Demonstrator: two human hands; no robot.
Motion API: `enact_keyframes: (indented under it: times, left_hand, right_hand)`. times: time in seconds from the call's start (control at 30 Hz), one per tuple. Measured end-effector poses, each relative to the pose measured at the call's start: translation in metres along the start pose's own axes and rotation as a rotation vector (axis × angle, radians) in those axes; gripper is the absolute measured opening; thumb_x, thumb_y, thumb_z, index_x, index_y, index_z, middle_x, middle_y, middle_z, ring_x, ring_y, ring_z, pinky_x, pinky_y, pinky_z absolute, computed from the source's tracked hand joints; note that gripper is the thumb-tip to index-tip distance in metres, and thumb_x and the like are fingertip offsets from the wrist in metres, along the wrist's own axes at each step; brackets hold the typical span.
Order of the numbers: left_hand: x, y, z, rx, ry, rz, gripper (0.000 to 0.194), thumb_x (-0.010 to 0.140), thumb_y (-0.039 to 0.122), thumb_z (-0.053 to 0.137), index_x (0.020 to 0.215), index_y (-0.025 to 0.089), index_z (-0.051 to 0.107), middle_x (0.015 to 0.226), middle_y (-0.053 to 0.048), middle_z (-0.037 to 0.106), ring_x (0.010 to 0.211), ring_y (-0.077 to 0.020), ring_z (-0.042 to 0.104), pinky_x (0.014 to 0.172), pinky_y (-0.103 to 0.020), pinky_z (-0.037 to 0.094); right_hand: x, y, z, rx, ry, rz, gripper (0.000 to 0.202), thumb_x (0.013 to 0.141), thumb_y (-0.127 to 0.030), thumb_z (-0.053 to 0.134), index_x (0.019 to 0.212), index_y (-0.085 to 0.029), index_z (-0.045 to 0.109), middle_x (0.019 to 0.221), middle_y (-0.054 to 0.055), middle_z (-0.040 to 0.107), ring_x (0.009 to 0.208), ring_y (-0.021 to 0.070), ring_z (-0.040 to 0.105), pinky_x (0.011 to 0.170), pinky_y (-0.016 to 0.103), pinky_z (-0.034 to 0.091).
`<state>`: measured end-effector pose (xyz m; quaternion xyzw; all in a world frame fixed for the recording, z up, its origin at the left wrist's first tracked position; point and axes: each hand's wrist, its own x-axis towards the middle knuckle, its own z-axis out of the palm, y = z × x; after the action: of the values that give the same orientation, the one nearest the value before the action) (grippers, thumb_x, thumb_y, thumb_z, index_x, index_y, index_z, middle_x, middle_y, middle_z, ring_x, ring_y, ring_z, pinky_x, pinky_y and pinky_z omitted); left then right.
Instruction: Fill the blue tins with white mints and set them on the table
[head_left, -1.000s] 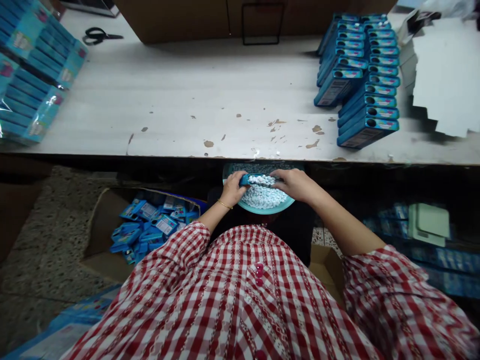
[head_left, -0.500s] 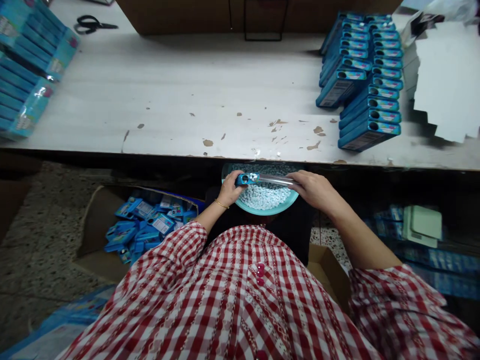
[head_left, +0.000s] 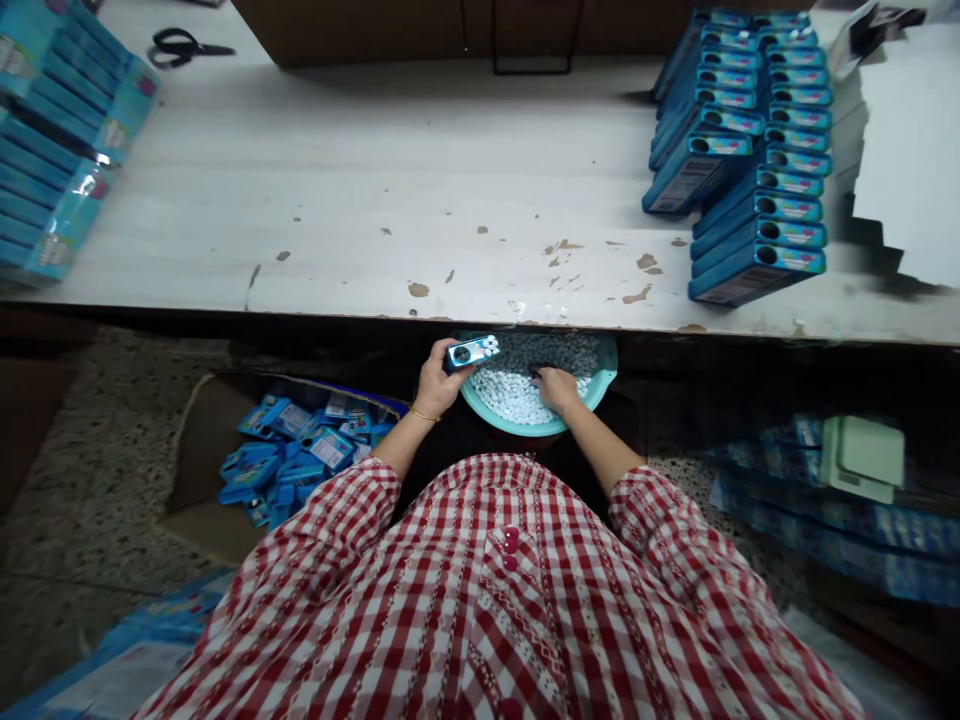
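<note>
My left hand holds a small blue box upright at the left rim of a teal bowl, with white pellets showing at the box's open top. The bowl rests on my lap just under the table edge and is full of small white pellets. My right hand lies palm down in the pellets, fingers buried among them. Both arms wear red checked sleeves.
Two rows of filled blue boxes stand on the worn white table at the right, beside white cardboard sheets. Wrapped blue packs and scissors lie at the left. A carton of loose blue boxes sits on the floor.
My right hand let go of the box's far end and dropped into the pellets. My left hand turned the box upright and drew it to the bowl's left rim.
</note>
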<state>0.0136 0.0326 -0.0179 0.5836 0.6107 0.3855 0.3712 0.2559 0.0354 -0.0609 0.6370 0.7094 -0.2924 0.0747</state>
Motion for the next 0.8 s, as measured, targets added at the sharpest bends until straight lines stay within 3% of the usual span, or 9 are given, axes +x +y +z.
enact_keyframes:
  times: [0.2, 0.33, 0.4, 0.5, 0.63, 0.8]
  left_hand:
    - [-0.004, -0.005, -0.005, -0.025, 0.061, -0.045, 0.042, 0.067, 0.036, 0.071, 0.101, 0.02, 0.051, 0.091, 0.0, 0.057, 0.085, -0.0153, 0.055, 0.082, -0.026, 0.043]
    - [-0.004, -0.004, -0.003, -0.022, 0.079, -0.021, 0.041, 0.067, 0.033, 0.07, 0.102, 0.02, 0.052, 0.092, 0.0, 0.058, 0.084, -0.0155, 0.056, 0.08, -0.026, 0.044]
    - [-0.003, -0.002, 0.002, -0.003, 0.061, 0.012, 0.039, 0.068, 0.03, 0.069, 0.101, 0.02, 0.051, 0.092, 0.0, 0.059, 0.084, -0.0155, 0.056, 0.08, -0.026, 0.045]
    - [-0.003, 0.001, 0.015, 0.033, 0.022, 0.086, 0.037, 0.068, 0.023, 0.068, 0.102, 0.02, 0.052, 0.096, -0.002, 0.061, 0.088, -0.0171, 0.058, 0.083, -0.029, 0.045]
    - [-0.005, 0.009, 0.033, 0.108, -0.03, 0.159, 0.035, 0.069, 0.018, 0.064, 0.102, 0.019, 0.054, 0.101, -0.005, 0.062, 0.094, -0.0209, 0.058, 0.087, -0.033, 0.045]
    - [-0.009, 0.014, 0.042, 0.212, -0.086, 0.169, 0.035, 0.07, 0.018, 0.062, 0.105, 0.017, 0.056, 0.104, -0.008, 0.063, 0.098, -0.0251, 0.058, 0.089, -0.039, 0.044]
  right_hand:
    - [-0.007, 0.018, -0.011, 0.231, 0.022, -0.088, 0.034, 0.087, -0.025, 0.052, 0.119, -0.015, 0.059, 0.111, 0.008, 0.067, 0.1, 0.0168, 0.061, 0.086, 0.026, 0.046]
    - [-0.03, 0.028, -0.039, 0.531, 0.145, -0.216, 0.032, 0.08, -0.023, 0.056, 0.11, -0.013, 0.064, 0.101, 0.009, 0.069, 0.092, 0.0201, 0.064, 0.084, 0.033, 0.048]
    - [-0.044, 0.027, -0.06, 0.57, 0.195, -0.277, 0.032, 0.08, -0.026, 0.057, 0.108, -0.015, 0.065, 0.102, 0.008, 0.069, 0.093, 0.0213, 0.064, 0.085, 0.035, 0.048]
    - [-0.062, 0.013, -0.093, 0.464, 0.21, -0.321, 0.032, 0.081, -0.029, 0.056, 0.109, -0.018, 0.066, 0.107, 0.007, 0.069, 0.098, 0.0219, 0.063, 0.088, 0.035, 0.047]
    - [-0.078, -0.024, -0.132, 0.101, 0.099, -0.283, 0.031, 0.085, -0.029, 0.053, 0.112, -0.021, 0.066, 0.114, 0.007, 0.067, 0.105, 0.0234, 0.061, 0.091, 0.034, 0.045]
    - [-0.085, -0.065, -0.155, -0.308, -0.003, -0.203, 0.031, 0.088, -0.032, 0.047, 0.11, -0.02, 0.066, 0.107, 0.01, 0.068, 0.098, 0.0277, 0.063, 0.081, 0.037, 0.048]
